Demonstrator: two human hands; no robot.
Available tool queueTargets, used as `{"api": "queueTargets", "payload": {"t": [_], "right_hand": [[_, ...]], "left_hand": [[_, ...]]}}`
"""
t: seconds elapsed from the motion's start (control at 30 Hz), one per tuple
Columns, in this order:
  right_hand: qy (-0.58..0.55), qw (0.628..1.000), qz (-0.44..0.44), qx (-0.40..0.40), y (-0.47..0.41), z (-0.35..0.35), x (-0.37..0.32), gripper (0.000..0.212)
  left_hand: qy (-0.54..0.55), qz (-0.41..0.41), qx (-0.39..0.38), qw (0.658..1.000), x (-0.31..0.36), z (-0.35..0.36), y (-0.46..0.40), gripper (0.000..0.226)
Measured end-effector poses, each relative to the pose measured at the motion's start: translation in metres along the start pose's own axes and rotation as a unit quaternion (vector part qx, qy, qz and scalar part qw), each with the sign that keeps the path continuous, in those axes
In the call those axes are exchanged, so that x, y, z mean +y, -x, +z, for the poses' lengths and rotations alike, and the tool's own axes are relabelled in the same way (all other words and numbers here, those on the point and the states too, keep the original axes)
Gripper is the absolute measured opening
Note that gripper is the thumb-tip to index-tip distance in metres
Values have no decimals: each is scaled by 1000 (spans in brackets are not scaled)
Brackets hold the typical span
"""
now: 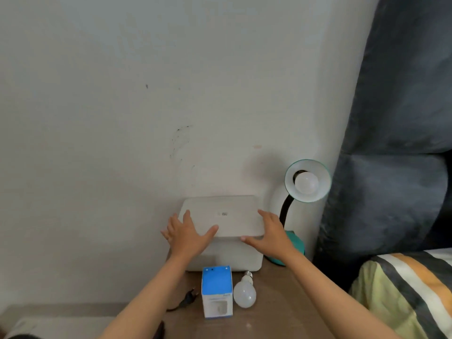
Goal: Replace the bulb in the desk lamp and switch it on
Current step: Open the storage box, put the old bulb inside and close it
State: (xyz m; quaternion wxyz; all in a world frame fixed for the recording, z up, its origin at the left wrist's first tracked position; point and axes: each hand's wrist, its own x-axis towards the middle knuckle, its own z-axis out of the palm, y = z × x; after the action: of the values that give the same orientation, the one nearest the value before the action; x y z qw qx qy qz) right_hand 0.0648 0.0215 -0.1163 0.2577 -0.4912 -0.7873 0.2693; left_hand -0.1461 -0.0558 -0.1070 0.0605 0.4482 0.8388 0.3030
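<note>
Low centre of frame: brown wooden desk [276, 302] pushed against a pale off-white wall [122, 94] w/ a few dark scuff marks. On the desk, at the back, a white rounded-square plastic appliance [227, 258] w/ a flat top and a small dark marking near the top's centre.

Both bare hands are on that appliance. Left hand [188, 234], centre-left, lies palm down over its front-left corner, grip spread wide, fingers fanned, thumb pointing right; holding nothing. Right hand [269, 233], just right of centre, lies palm down over the front-right corner, grip also spread, thumb pointing left along the front edge; nothing pinched. Both forearms run up from the bottom edge.

Right of the appliance: teal desk lamp [293, 243] w/ black gooseneck, its round shade [320, 192] turned toward the camera, a frosted white bulb in the shade [306, 182], unlit.

Bottom centre, in front of the appliance: blue-and-white cardboard bulb box [217, 292] standing upright; touching or just beside its right side, a loose frosted white bulb [244, 293] lying on the desk, metal screw base pointing to the back. Left of the box, a black two-pin plug [189, 298] w/ cord, partly behind the left forearm.

Right edge: dark grey padded headboard [396, 118]; lower right, striped bedding [403, 294] in yellow, black, white, orange.
</note>
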Motion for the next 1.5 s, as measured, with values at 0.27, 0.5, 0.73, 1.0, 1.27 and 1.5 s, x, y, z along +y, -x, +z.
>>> {"api": "queueTargets", "payload": {"t": [0.27,0.5,0.73,1.0,1.27,1.5], "right_hand": [[21,999,11,-22,1,9,-17,83],[21,1000,-6,-6,-4,-5,-29,84],[20,998,-37,40,5,-24,-39,96],[37,997,-56,44,78,-33,-28,99],[67,996,-58,28,197,-21,9,105],[52,998,-44,20,281,4,55,102]], "left_hand": [[65,7,-114,991,-27,-14,-10,114],[137,25,-67,988,-25,-25,-15,85],[197,70,-9,978,-12,-54,4,82],[236,74,0,969,-18,-77,81,87],[211,62,-34,975,-45,-54,186,107],[149,88,-62,983,-73,-30,270,92]]}}
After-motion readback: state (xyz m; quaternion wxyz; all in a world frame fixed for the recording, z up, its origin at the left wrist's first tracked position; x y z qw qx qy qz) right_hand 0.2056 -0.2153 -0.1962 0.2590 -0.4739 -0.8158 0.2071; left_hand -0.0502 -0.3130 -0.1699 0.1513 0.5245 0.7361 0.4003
